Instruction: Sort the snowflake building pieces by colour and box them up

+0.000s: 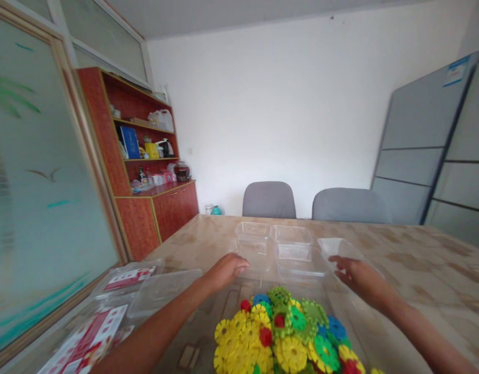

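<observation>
Several clear plastic containers stand grouped on the table. My left hand is at the left edge of the near-left container, its fingers curled together; whether they grip the rim I cannot tell. My right hand reaches over the rightmost container, thumb and fingers apart, with nothing visible between them. Between these sits the near-middle container. Two more, the far-left container and the far-middle container, are behind. Closer to me lies a heap of flower-shaped plastic building pieces, yellow, green, blue and red.
Clear lids or trays and red-and-white printed packaging lie at the table's left. Two grey chairs stand behind the patterned table. A wooden cabinet is at the back left, a grey locker at the right.
</observation>
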A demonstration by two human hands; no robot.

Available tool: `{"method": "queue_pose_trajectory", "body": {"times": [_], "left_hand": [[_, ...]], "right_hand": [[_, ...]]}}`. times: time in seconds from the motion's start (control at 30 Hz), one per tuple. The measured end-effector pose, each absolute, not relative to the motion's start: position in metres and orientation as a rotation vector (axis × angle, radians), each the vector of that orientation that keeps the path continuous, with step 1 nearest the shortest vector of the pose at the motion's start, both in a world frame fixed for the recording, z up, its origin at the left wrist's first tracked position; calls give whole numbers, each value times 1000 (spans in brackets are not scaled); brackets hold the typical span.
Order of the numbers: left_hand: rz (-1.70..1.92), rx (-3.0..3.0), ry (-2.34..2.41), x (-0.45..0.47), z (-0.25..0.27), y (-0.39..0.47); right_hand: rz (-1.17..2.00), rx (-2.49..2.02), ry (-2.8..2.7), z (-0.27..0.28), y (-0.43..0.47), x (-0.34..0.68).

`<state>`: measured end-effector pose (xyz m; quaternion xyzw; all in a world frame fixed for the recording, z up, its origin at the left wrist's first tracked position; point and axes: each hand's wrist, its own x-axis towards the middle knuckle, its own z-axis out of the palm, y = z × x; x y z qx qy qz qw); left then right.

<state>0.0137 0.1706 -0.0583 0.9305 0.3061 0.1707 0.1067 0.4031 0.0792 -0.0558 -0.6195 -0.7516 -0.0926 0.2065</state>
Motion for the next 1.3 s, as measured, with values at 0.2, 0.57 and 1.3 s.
{"method": "queue_pose_trajectory", "body": {"times": [0.2,0.57,1.3], "left_hand": [[625,2753,975,20,-57,165],[665,2761,842,34,-50,170],[433,2698,1370,76,-30,242]], "right_hand": [[-287,-1714,-2061,-55,79,403],[-434,-1476,-2255,-43,77,374],[-388,-1655,-2346,-46,70,335]]}}
